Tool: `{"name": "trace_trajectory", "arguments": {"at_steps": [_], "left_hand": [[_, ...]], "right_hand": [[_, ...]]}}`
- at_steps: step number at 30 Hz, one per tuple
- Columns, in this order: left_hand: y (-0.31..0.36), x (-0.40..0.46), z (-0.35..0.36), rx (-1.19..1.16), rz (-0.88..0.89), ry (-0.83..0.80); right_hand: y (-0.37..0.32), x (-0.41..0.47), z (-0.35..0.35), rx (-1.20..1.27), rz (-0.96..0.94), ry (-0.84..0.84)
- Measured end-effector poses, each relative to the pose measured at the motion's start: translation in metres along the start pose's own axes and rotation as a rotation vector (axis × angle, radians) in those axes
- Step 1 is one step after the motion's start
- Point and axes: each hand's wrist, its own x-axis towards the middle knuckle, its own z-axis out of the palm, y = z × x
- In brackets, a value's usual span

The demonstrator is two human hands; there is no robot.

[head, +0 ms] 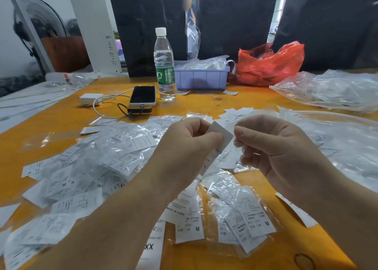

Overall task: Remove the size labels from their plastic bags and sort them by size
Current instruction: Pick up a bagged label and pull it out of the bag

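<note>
Hands are raised together above the middle of the orange table (235,104). A white size label (222,135) is pinched by the left hand (184,147); a thin clear plastic bag (238,147) is pinched by the right hand (276,147) just beside it. Bagged labels (106,161) are spread beneath, toward the near and left edges, with "M", "XS", "XX" and "MADE IN CHINA" legible. Bare surface is seen mid-table, before a water bottle (164,65), phone (143,95), purple bin (201,78) and red bag (268,65) along the far edge.
</note>
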Motion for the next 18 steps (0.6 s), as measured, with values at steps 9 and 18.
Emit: {"name": "trace_trajectory", "arguments": {"at_steps": [9, 18], "left_hand": [[0.0003, 0.0004, -0.0018, 0.054, 0.019, 0.073], [0.0003, 0.0004, -0.0005, 0.042, 0.039, 0.077]], "right_hand": [[-0.0012, -0.0007, -0.0012, 0.011, -0.009, 0.008], [-0.0011, 0.0002, -0.002, -0.006, 0.001, 0.028]]}}
